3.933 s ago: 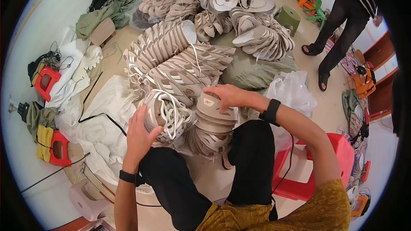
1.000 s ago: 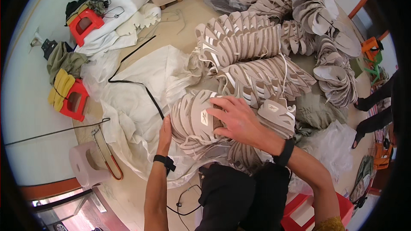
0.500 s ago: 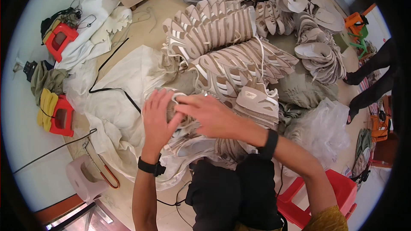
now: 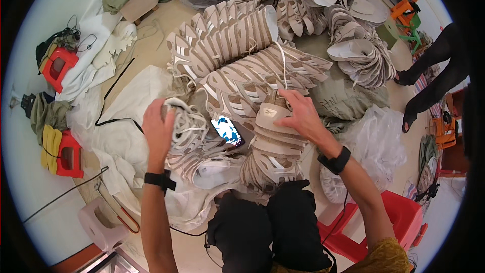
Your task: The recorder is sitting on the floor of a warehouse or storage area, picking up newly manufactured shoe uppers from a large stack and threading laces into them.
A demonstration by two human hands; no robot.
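Note:
My left hand (image 4: 158, 125) is beside a beige shoe upper (image 4: 186, 127) with pale laces, which lies on a small heap of uppers. Its thumb is at the upper's edge, and its fingers are stretched out and not closed round it. On the right, my right hand (image 4: 302, 116) has its thumb and index finger at the edge of the top shoe upper (image 4: 272, 114) of a nested stack (image 4: 278, 159) by my knees. Its other fingers are partly hidden. Between the hands lies a phone (image 4: 227, 130) with a lit screen.
Long rows of nested uppers (image 4: 268, 78) lie ahead, with more bundles (image 4: 356, 45) behind. White cloth (image 4: 126, 151) spreads at left, and clear plastic bags (image 4: 371, 144) lie at right. Red stools (image 4: 404, 217) stand around. A person's legs (image 4: 434, 60) show at far right.
My hands were together over the laced upper; now they are apart. The right hand has moved right to the stack, uncovering the phone. The whole view has shifted slightly.

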